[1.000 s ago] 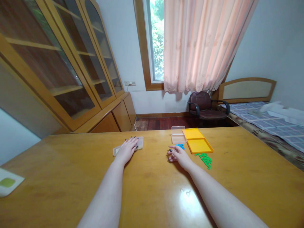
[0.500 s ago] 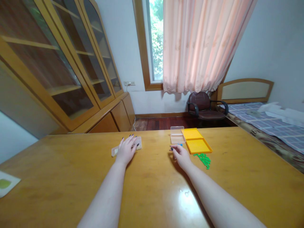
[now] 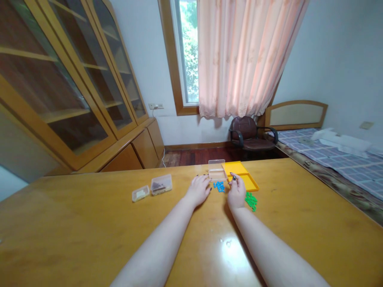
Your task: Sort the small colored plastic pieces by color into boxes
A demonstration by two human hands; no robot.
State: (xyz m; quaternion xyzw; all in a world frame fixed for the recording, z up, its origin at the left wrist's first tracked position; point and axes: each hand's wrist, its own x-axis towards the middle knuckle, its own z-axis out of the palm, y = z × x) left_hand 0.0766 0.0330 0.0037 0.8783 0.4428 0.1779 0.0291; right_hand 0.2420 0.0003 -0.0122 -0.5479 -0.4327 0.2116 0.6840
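Observation:
My left hand (image 3: 199, 189) lies palm down on the wooden table (image 3: 89, 231), fingers spread flat, just left of a small open clear box (image 3: 216, 172). A little heap of blue pieces (image 3: 220, 186) sits between my two hands. My right hand (image 3: 237, 191) is lifted a little, its fingertips pressed together in a pinch near the corner of the yellow tray (image 3: 243, 178); whatever it may hold is too small to see. A scatter of green pieces (image 3: 251, 200) lies right of that hand.
Two small clear lidded boxes (image 3: 140, 193) (image 3: 161, 184) stand at the left of the table. Behind it are a dark office chair (image 3: 249, 133), a bed (image 3: 335, 155), a glass-fronted wooden cabinet (image 3: 74, 95) and a curtained window.
My left hand has left the small lidded boxes and slid right to beside the open clear box. My right hand has pulled its fingers into a pinch beside the yellow tray.

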